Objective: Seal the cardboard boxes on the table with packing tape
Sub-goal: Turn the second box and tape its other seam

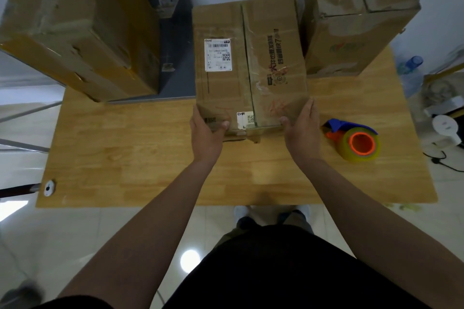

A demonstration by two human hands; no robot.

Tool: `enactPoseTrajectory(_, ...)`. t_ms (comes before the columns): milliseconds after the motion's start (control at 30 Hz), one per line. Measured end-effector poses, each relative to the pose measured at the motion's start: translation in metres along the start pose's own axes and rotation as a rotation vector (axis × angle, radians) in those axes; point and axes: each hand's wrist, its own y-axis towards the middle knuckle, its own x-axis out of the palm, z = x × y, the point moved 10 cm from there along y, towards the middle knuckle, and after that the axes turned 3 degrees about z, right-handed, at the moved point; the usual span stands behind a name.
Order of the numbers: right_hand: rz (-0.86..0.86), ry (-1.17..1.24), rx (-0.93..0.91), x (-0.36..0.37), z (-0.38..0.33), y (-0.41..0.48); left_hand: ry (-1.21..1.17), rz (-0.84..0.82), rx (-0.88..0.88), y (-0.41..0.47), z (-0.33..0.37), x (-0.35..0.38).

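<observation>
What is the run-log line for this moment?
middle box: flaps closed, on table | left hand: holds its near-left corner | right hand: holds its near-right corner | tape dispenser: unheld, right of box

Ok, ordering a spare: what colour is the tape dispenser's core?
The tape dispenser core is orange; head view.
</observation>
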Motion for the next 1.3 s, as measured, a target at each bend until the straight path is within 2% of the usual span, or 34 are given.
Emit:
enactPoseTrajectory(200,-0.021,0.296,0.279,0.001,0.033,0.022,-0.153,0.035,-0.003,0.01,-0.008,-0.004)
enactPoseTrajectory(300,-0.048,0.406,0.305,0.004,0.039,0.022,-0.182,0.038,-0.011,0.007,-0.006,-0.004)
enactPoseTrajectory(500,-0.095,0.636,0.28,0.012,0.045,0.02,-0.348,-0.058,-0.152,0.012,-0.026,0.005)
enactPoseTrajectory(600,-0.165,0.746,0.364,0.021,0.053,0.018,-0.39,-0.068,-0.228,0.01,-0.032,0.007)
enactPoseTrajectory(667,-0.213,0.721,0.4,0.024,0.057,0.015,-0.37,-0.09,-0.225,0.012,-0.033,0.007)
enactPoseTrajectory(800,-0.269,0.407,0.392,0.02,0.063,0.021,-0.279,-0.174,-0.178,0.016,-0.032,0.006)
enactPoseTrajectory(867,-0.298,0.266,0.38,0.014,0.063,0.022,-0.135,-0.114,-0.168,0.015,-0.03,-0.001)
enactPoseTrajectory(933,-0.288,0.149,0.251,0.007,0.049,0.024,0.166,-0.026,-0.043,0.013,-0.016,-0.01)
enactPoseTrajectory(967,-0.249,0.053,0.118,0.0,0.035,0.026,0.287,-0.002,0.066,0.01,-0.002,-0.012)
enactPoseTrajectory(1067,-0.135,-0.308,-0.377,-0.008,-0.021,0.022,0.581,-0.091,0.405,0.004,0.037,0.007)
enactPoseTrajectory(1133,-0.232,-0.39,-0.606,0.012,-0.047,0.012,0.745,-0.19,0.55,-0.002,0.048,0.028)
enactPoseTrajectory(1200,-0.335,-0.383,-0.668,0.033,-0.058,0.005,0.867,-0.251,0.559,-0.003,0.05,0.041)
enactPoseTrajectory(1300,-0.3,-0.408,-0.661,0.045,-0.061,0.001,0.97,-0.264,0.47,0.001,0.043,0.05)
